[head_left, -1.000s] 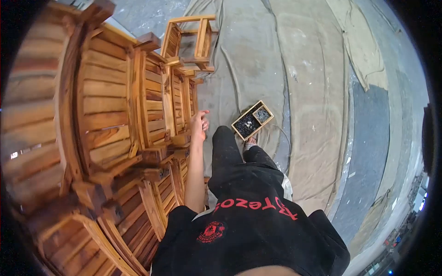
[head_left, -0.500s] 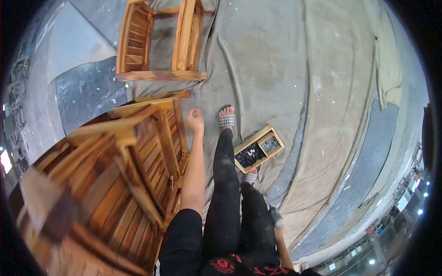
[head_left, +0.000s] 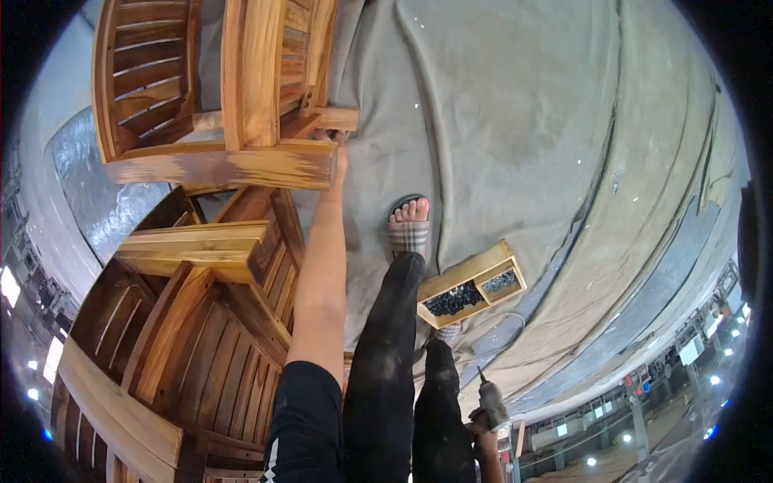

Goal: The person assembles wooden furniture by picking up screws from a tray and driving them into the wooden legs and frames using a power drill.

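My left hand (head_left: 339, 143) is stretched forward to the near corner of a slatted wooden chair (head_left: 258, 97). Its fingers are closed around the end of the chair's frame, partly hidden behind the wood. Low on the right, my right hand (head_left: 483, 437) grips a cordless drill (head_left: 492, 402), its thin bit pointing up and away from me. Beside my leg sits a wooden box (head_left: 475, 303) with two compartments, one of black screws or similar small parts and one of silvery ones.
More slatted wooden furniture (head_left: 193, 338) stands close on my left, below the chair. Creased grey cloth (head_left: 515, 121) covers the floor ahead and to the right. My sandalled foot (head_left: 409, 225) rests between the chair and the box.
My left hand has moved forward from open floor onto the chair. The chair now appears nearer and larger. The drill in my right hand has come more fully into view.
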Demonstrator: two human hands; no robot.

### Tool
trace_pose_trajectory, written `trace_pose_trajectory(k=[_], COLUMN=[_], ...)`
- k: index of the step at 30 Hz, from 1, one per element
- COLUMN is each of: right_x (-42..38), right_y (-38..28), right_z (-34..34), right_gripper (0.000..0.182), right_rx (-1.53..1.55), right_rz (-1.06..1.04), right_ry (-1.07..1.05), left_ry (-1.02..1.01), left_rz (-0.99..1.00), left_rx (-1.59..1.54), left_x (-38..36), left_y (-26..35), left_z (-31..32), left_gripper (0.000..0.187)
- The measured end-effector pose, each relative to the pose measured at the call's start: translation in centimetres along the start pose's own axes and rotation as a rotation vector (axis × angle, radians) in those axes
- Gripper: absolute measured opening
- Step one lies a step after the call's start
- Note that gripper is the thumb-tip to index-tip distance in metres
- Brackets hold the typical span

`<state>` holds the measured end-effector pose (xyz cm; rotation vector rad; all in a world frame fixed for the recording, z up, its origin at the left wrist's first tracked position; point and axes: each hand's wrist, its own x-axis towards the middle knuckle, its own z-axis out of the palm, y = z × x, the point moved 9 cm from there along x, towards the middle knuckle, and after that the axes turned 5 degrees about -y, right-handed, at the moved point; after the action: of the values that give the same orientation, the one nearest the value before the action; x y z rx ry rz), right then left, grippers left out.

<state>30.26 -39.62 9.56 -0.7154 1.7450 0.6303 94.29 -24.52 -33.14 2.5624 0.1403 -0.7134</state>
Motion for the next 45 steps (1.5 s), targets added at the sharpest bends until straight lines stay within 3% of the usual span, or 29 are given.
trace_pose_trajectory(k=[1, 2, 5, 7, 9, 11, 12, 14, 16, 17, 18, 20, 22, 23, 25, 26, 27, 28, 29, 30, 31, 32, 36, 40, 42, 44, 45], right_x=[0.0, 0.0, -1.1, -2.2, -3.7, -5.7, -6.9, -8.8, -7.8, -7.3, -7.0, -6.6, -18.8, -18.5, -18.5, -17.3, -15.3, -14.1, -15.2, -24.7, -32.8, -36.0, -51.5, -57.9, -59.6, -62.0, -62.3], right_y=[-0.6, 0.2, -2.2, -1.6, -2.0, -4.9, -6.6, -7.5, -3.4, -3.5, -4.2, -1.5, -5.5, -4.7, -3.0, -2.5, -0.8, 0.4, -0.2, 0.4, 1.1, 2.2, 5.7, 11.4, 13.1, 14.8, 14.9], right_z=[0.7, 0.4, 1.7, 0.7, -0.2, 0.8, 1.6, 1.0, -2.5, -3.0, -3.6, -6.6, -4.8, -5.6, -8.1, -9.7, -11.5, -12.4, -13.3, -12.7, -12.4, -12.0, -10.4, -11.3, -9.6, -8.8, -8.5], right_gripper=[0.032, 0.032, 0.029, 0.033, 0.052, 0.056, 0.061, 0.061, 0.054, 0.048, 0.042, 0.024, 0.018, 0.018, 0.019, 0.019, 0.028, 0.020, 0.022, 0.021, 0.015, 0.021, 0.015, 0.028, 0.031, 0.029, 0.029], right_rx=[-0.053, -0.056, -0.324, -0.386, -0.541, -0.436, -0.354, -0.166, -0.180, -0.290, -0.404, -0.371, -0.486, -0.477, -0.623, -0.553, -0.509, -0.467, -0.391, -0.342, -0.373, -0.478, -0.548, -0.840, -0.855, -0.920, -0.955], right_rz=[0.012, 0.016, -0.188, -0.192, -0.215, -0.338, -0.421, -0.478, -0.256, -0.447, -0.652, -0.513, -0.629, -0.688, -1.088, -1.166, -1.223, -1.040, -1.296, -1.031, -1.020, -1.068, -1.125, -1.083, -1.160, -1.377, -1.612], right_ry=[-0.024, -0.022, -0.086, -0.058, -0.046, -0.079, -0.124, -0.123, -0.075, -0.091, -0.087, 0.037, -0.081, -0.096, 0.060, 0.027, -0.016, -0.134, -0.204, -0.381, -0.455, -0.618, -0.929, -1.046, -1.121, -1.119, -1.047], left_ry=[0.085, 0.083, 0.001, 0.030, -0.153, -0.252, -0.382, -0.343, -0.382, -0.338, -0.364, -0.365, -0.292, -0.268, -0.462, -0.456, -0.444, -0.446, -0.380, -0.393, -0.381, -0.343, -0.055, 0.146, 0.376, 0.394, 0.445], left_rz=[0.065, 0.060, 0.108, -0.076, -0.491, -0.746, -0.697, -0.584, -0.483, -0.367, -0.385, -0.257, -0.375, -0.315, -0.361, -0.296, -0.168, -0.215, -0.107, -0.071, -0.127, -0.122, -0.111, -0.050, -0.018, -0.045, -0.041], left_rx=[-0.227, -0.227, 0.136, -0.626, -1.209, -1.490, -1.450, -1.317, -1.292, -1.256, -1.264, -1.270, -1.329, -1.345, -1.646, -1.634, -1.634, -1.689, -1.672, -1.745, -1.829, -1.860, -1.865, -1.917, -1.773, -1.764, -1.717], left_x=[-0.2, -0.6, -1.5, -4.7, -8.4, -13.6, -15.9, -20.9, -26.0, -28.6, -31.4, -38.0, -45.5, -48.3, -58.2, -61.9, -66.9, -71.3, -75.2, -80.3, -84.5, -88.1, -98.3, -105.8, -108.0, -109.4, -110.5], left_y=[-0.4, -1.1, -1.4, -3.3, -1.7, 1.3, 2.7, 5.0, 7.2, 7.8, 8.7, 11.3, 11.6, 12.4, 13.3, 13.3, 13.8, 13.9, 14.0, 15.3, 15.2, 14.5, 15.3, 14.7, 13.2, 12.3, 11.7], left_z=[-0.5, -0.8, -0.1, -0.4, -1.2, -3.8, -5.1, -9.2, -13.2, -15.2, -16.8, -21.7, -24.5, -26.3, -26.9, -27.4, -29.6, -30.6, -31.9, -34.9, -36.3, -37.4, -45.5, -51.3, -56.1, -58.7, -60.5], left_gripper=[0.051, 0.051, 0.053, 0.040, 0.024, 0.038, 0.043, 0.036, 0.033, 0.032, 0.032, 0.036, 0.033, 0.033, 0.029, 0.028, 0.029, 0.030, 0.029, 0.027, 0.025, 0.026, 0.034, 0.036, 0.039, 0.039, 0.039])
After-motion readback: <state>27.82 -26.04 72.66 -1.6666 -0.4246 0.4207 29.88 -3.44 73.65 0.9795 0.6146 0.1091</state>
